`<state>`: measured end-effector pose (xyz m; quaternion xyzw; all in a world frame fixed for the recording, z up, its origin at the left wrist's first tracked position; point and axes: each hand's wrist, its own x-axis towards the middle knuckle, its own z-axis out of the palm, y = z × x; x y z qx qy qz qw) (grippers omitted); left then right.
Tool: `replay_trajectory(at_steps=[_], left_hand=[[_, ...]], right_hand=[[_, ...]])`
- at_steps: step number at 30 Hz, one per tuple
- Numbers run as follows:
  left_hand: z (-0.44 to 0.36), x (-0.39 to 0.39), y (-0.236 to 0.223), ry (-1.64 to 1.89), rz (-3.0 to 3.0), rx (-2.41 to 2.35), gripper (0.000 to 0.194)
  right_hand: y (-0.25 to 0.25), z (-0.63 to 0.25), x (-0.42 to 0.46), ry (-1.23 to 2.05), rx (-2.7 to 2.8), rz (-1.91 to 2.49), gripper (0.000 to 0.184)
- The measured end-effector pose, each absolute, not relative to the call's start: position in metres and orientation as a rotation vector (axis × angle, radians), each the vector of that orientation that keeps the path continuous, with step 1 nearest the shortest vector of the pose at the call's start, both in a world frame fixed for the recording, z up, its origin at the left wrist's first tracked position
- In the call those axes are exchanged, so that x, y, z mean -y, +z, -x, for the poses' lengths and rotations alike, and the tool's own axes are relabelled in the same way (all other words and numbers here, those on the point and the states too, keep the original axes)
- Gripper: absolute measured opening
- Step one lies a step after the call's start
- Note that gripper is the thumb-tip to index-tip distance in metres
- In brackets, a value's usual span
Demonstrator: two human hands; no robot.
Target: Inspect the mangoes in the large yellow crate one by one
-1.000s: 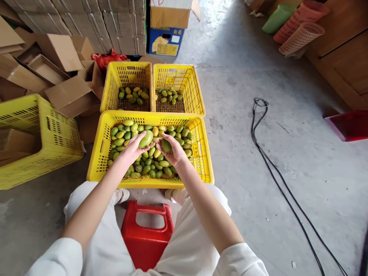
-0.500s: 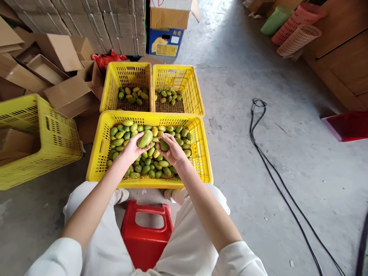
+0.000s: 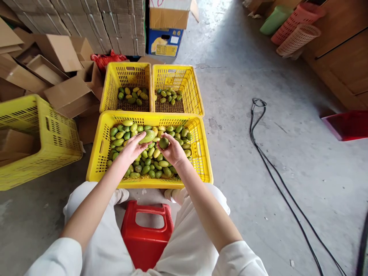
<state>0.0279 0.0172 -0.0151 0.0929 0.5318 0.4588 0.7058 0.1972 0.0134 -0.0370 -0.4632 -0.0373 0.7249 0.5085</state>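
Over the wide yellow crate (image 3: pixel 93 168), my left hand (image 3: pixel 132 148) is closed round a light green mango (image 3: pixel 148 136), thumb on top. Beside it, my right hand (image 3: pixel 174 150) grips a smaller, darker green mango (image 3: pixel 163 143) with one rounded end turned toward me. The two fruits are close together but apart. Below and around my hands lie many green and yellowish mangoes (image 3: pixel 149 163) in the crate; my hands and wrists hide some of them.
Behind stand two yellow crates, the left one (image 3: pixel 105 90) and the right one (image 3: pixel 195 92), each with several mangoes. Another yellow crate (image 3: pixel 61 134) holds cardboard at left, near loose boxes (image 3: pixel 67 92). A red stool (image 3: pixel 146 245) is between my legs. A black cable (image 3: pixel 270 168) lies on the floor at right.
Both mangoes have been turned in my fingers: the left one now lies flatter, and the right one shows its rounded end. My hands stay in nearly the same place.
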Motion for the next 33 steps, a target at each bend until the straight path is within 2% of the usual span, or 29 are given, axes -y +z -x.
replay_trajectory(at_steps=[3, 7, 21, 29, 33], left_hand=[[-0.027, -0.018, -0.015, 1.019, -0.207, -1.199, 0.014], [-0.029, -0.020, -0.015, 1.024, -0.129, -1.211, 0.018], [-0.024, -0.022, -0.016, 1.072, -0.118, -1.175, 0.013], [-0.023, -0.021, -0.021, 1.034, -0.111, -1.241, 0.016], [-0.024, -0.021, -0.022, 0.944, -0.129, -1.247, 0.013]], right_hand=[[-0.035, -0.195, -0.015, 1.712, 0.037, 1.151, 0.017], [-0.037, -0.197, -0.015, 1.669, 0.002, 1.156, 0.023], [-0.040, -0.200, -0.017, 1.680, -0.084, 1.150, 0.031], [-0.043, -0.204, -0.013, 1.762, 0.001, 1.105, 0.045], [-0.045, -0.205, -0.015, 1.715, -0.010, 1.071, 0.039]])
